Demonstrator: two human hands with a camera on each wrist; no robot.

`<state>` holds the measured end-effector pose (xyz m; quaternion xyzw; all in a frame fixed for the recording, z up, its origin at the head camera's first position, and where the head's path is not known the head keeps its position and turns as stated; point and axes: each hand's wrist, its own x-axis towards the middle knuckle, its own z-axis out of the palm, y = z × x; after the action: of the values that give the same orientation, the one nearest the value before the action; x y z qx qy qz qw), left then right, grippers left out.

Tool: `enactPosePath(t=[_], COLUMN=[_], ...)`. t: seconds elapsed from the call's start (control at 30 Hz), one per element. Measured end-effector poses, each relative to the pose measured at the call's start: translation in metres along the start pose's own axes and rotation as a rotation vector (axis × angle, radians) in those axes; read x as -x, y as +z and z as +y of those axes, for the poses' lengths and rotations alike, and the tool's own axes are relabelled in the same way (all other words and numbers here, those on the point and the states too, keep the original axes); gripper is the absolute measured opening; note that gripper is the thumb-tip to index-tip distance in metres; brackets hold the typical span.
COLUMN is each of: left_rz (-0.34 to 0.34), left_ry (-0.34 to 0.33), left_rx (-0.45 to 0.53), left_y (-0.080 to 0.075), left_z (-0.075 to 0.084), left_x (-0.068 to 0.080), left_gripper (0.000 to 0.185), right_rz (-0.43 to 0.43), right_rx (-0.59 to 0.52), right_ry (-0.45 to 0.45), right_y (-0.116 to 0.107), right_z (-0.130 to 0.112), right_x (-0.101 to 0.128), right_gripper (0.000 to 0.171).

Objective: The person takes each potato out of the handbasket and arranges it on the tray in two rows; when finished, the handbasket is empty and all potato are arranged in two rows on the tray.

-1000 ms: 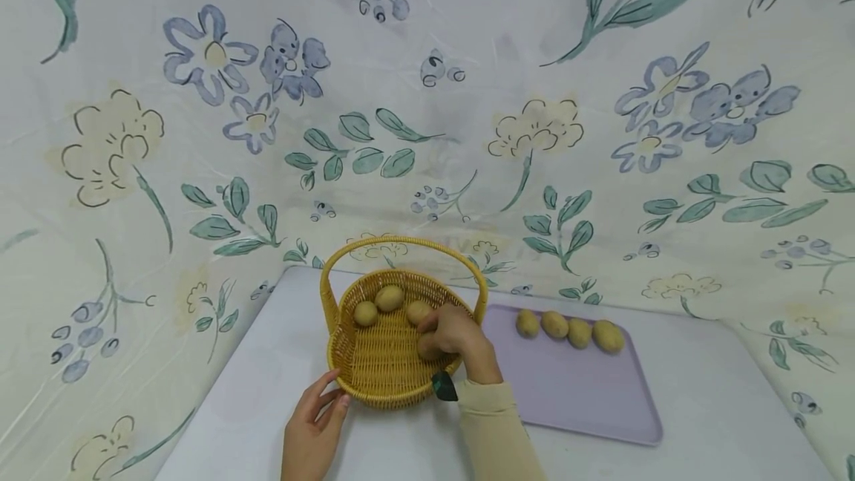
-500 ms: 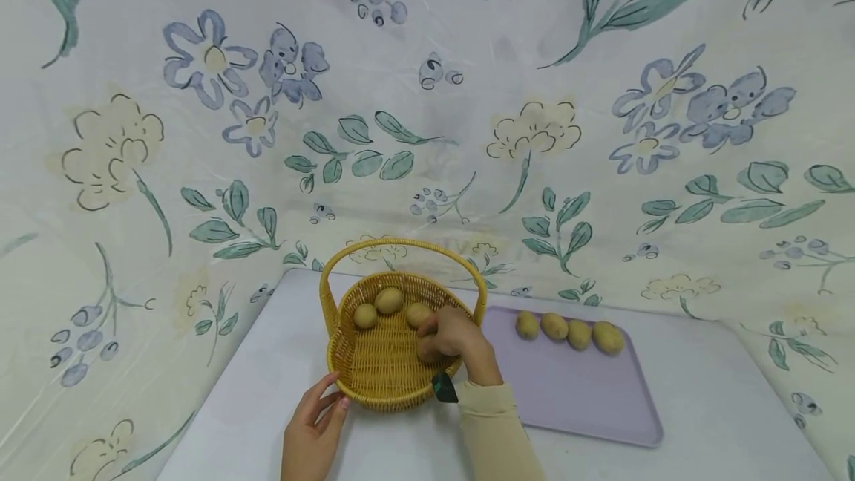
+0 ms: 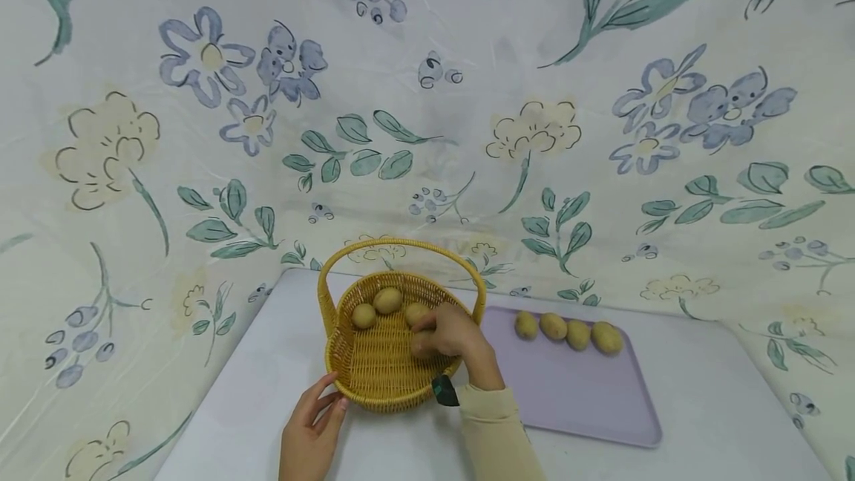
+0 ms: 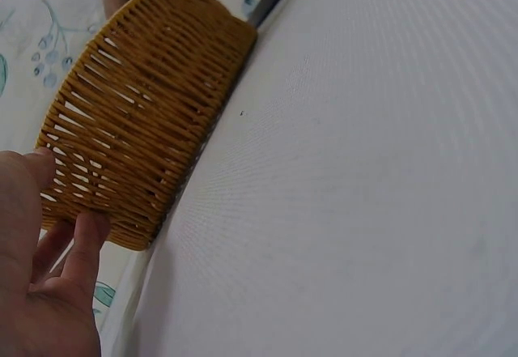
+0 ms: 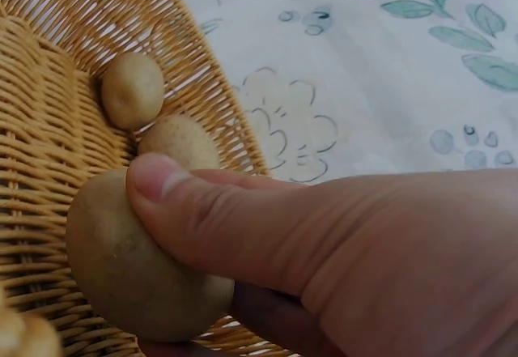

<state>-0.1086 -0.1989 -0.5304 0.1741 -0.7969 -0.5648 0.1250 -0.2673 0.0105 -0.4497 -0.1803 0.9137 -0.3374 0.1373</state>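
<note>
Left hand (image 3: 310, 425), fingers apart, tips touching the near-left side of a wicker basket (image 3: 384, 373), which stands upright on a white table (image 3: 234, 399). Inside, towards the far wall, lie two potatoes (image 3: 387, 300); to their right, a third potato (image 3: 415, 313). Right hand (image 3: 457, 334), well apart from the left, thumb and fingers clamped on a fourth potato (image 5: 125, 256) within the basket's right side. At right, a purple tray (image 3: 574, 399) bears four more potatoes (image 3: 578, 334), in a row near its far edge.
</note>
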Motion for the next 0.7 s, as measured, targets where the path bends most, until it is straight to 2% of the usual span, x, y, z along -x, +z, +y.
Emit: enactPosePath(t=[0.43, 0.7], left_rz=[-0.008, -0.006], left_ry=[0.0, 0.031], left_rx=[0.015, 0.032], left_y=[0.002, 0.001], left_z=[0.002, 0.0], left_x=[0.001, 0.0], left_gripper=[0.046, 0.046], right_rz=[0.034, 0.024], right_rx=[-0.074, -0.148], right_ry=[-0.044, -0.092], right_y=[-0.022, -0.031], right_z=[-0.018, -0.022], right_x=[0.018, 0.03], right_gripper=[0.036, 0.035])
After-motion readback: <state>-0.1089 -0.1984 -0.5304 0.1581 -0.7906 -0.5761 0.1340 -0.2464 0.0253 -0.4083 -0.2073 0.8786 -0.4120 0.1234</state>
